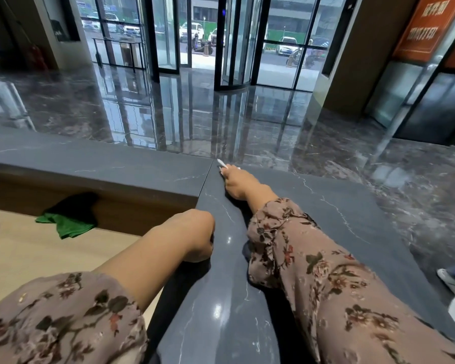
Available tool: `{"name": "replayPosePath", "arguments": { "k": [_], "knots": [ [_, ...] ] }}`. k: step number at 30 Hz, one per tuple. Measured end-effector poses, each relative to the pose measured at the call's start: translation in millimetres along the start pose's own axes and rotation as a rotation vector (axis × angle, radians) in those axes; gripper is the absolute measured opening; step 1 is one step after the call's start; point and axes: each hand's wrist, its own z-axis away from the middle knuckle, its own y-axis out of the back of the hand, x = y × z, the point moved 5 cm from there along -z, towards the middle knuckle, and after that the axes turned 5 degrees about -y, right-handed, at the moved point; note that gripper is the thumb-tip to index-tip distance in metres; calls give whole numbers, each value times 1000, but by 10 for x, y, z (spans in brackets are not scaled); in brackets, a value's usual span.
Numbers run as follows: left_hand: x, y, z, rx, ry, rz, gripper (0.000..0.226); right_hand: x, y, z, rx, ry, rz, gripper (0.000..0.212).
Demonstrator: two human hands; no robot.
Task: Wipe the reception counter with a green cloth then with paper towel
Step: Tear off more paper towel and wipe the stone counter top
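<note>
Closest to my view are the two floral brown fabric sleeves, the left point(63, 319) pushed up the forearm and the right point(326, 285) lying along the dark grey veined stone reception counter point(221, 298). My left hand point(195, 235) sits at the counter's inner edge, knuckles up, with the fingers curled over that edge and holding it; the fingertips themselves are hidden. Left of it the crumpled green cloth point(69, 224) lies on the pale beige lower desk point(24, 248), at its back edge. It is partly tucked in the shadow under the counter's overhang, and neither hand touches it.

My right hand point(238, 183) is stretched well forward to the counter's far edge, just right of the seam point(205, 179) where two slabs meet. Its fingers are closed on a small wad of white paper towel point(222, 164) and press it onto the stone, and only bits of the towel show past the fingers.

At the right edge of the view a white shoe point(451, 281) stands on the floor beside the counter. Beyond lie the glossy dark marble floor point(195, 114), a glass revolving door point(208, 43) with parked cars outside, and an orange sign point(420, 24) on the right.
</note>
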Motion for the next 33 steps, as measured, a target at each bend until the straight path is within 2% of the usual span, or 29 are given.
{"name": "replayPosePath", "arguments": {
  "k": [4, 12, 15, 22, 29, 30, 33],
  "knots": [
    [-25, -20, -18, -3, 5, 0, 19, 490, 178, 155, 50, -68, 31, 47],
    [-27, -20, -67, -18, -1, -14, 18, 2108, 556, 927, 86, -423, 101, 43],
    [-38, -23, -56, -15, -11, -12, 19, 2291, 589, 1175, 96, -486, 109, 49],
    [-11, -27, -42, -5, -23, -37, 23, 1904, 509, 1236, 171, -505, -28, 37],
    [30, 17, -8, 0, 3, -27, 23, 532, 118, 1120, 80, -182, -2, 65],
    [35, 15, 9, 0, 5, -25, 24, 435, 91, 1119, 55, -174, -13, 65],
    [31, -28, 36, -7, 19, -22, 35, 384, 139, 1152, 5, -157, 7, 47]
  ]
}}
